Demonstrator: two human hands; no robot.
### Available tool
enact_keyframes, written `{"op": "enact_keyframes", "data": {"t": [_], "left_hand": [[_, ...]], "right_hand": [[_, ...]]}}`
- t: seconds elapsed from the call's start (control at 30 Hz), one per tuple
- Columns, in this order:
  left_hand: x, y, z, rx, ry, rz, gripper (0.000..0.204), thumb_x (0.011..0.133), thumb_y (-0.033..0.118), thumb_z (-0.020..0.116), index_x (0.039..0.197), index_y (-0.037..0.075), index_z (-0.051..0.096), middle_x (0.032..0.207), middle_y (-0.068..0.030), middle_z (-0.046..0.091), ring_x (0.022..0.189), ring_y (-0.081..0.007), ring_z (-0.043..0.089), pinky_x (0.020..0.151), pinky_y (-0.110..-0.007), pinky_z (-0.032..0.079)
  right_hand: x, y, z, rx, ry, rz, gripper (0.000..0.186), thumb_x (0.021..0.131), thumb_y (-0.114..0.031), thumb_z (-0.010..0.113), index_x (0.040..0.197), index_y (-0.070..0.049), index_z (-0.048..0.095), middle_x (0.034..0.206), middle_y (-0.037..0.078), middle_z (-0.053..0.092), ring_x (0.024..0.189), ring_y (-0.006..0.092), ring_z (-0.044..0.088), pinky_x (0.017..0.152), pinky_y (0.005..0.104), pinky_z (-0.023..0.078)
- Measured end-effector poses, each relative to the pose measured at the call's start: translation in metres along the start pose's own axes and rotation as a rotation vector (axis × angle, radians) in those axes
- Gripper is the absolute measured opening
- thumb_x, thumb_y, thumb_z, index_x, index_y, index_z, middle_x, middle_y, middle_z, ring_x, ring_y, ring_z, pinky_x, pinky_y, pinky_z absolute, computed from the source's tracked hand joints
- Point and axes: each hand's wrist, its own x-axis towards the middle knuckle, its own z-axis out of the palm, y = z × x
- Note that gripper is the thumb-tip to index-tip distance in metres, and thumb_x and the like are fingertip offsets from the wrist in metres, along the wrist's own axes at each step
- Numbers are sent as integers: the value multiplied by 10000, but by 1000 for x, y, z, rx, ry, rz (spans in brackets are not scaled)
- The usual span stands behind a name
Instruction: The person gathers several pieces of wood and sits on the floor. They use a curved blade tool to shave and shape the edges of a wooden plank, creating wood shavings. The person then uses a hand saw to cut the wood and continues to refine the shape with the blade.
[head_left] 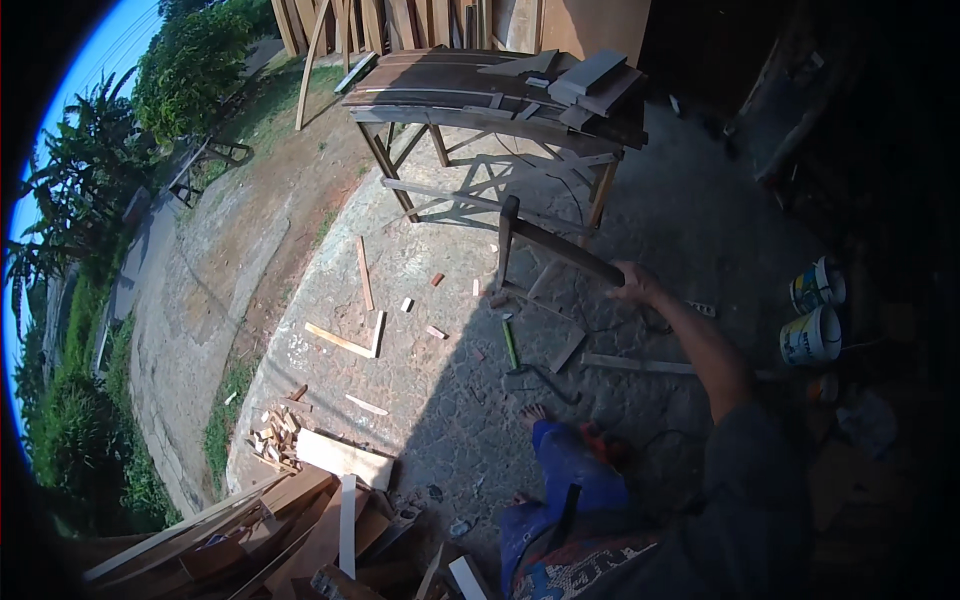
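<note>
The hammer-like tool (565, 252) hangs in front of us above the concrete floor (420, 290), held out between our body and the wooden table (420, 90), and in the view its head end overlaps the space by the table's lower rail (460, 203). Our right hand (632, 283) has its fingers curled around the near end of the handle, with no clear gap that we can make out; the finer placing of each finger is too small to tell. Our left hand is out of view, so we cannot tell its state. With only 1 hand seen on the handle, we judge that the far end could dip or twist if the grip loosens, since the head sits well away from the fingers. A slip could then drop the tool toward our bare foot (534, 412), and a wide swing could knock the head against the rail. The green-handled tool (510, 342) and the grey board (568, 350) lying loose near us could trip a careless step, more so because shadow covers that patch. The handle's long axis runs slantwise, from our hand up and leftward, away from our body; the head points that way too, while its own longer line crosses the handle, nearly upright in the picture, its thin end downward.
</note>
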Motion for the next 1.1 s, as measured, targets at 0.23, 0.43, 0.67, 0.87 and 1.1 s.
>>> {"op": "enact_keyframes", "data": {"t": [0.23,0.43,0.67,0.87,1.1], "left_hand": [[-24,46,1,-112,123,-239,569,875,373,736,1258,20,510,1080,-199,620,952,-337,607,851,-455,484],[-38,67,8,-169,174,-490,693,788,429,786,1265,22,492,1103,-248,670,1027,-396,674,875,-471,523],[-49,98,24,-174,179,-635,717,795,469,756,1298,33,489,1183,-233,640,1113,-395,640,941,-471,502],[-91,95,48,-238,193,-809,739,766,511,760,1268,33,504,1223,-221,624,1129,-384,632,941,-469,502],[-148,84,111,-365,241,-1078,740,759,528,762,1235,18,515,1169,-229,657,1099,-394,652,926,-474,516]], "right_hand": [[91,65,-43,-62,-103,34,559,735,-259,822,1218,-34,651,1115,211,701,1073,329,678,924,413,516],[139,161,-68,-624,181,170,694,788,-167,766,1416,-34,503,1310,234,588,1242,414,554,1029,477,461],[229,230,-78,-846,286,442,748,833,-159,578,1533,-84,323,1466,254,455,1316,419,503,1091,498,434],[285,215,-64,-806,347,436,768,808,-185,604,1507,-33,325,1442,276,460,1318,458,475,1119,515,402],[250,192,6,-437,524,503,801,819,-300,693,1494,-18,366,1522,230,411,1351,401,470,1117,469,416]]}}
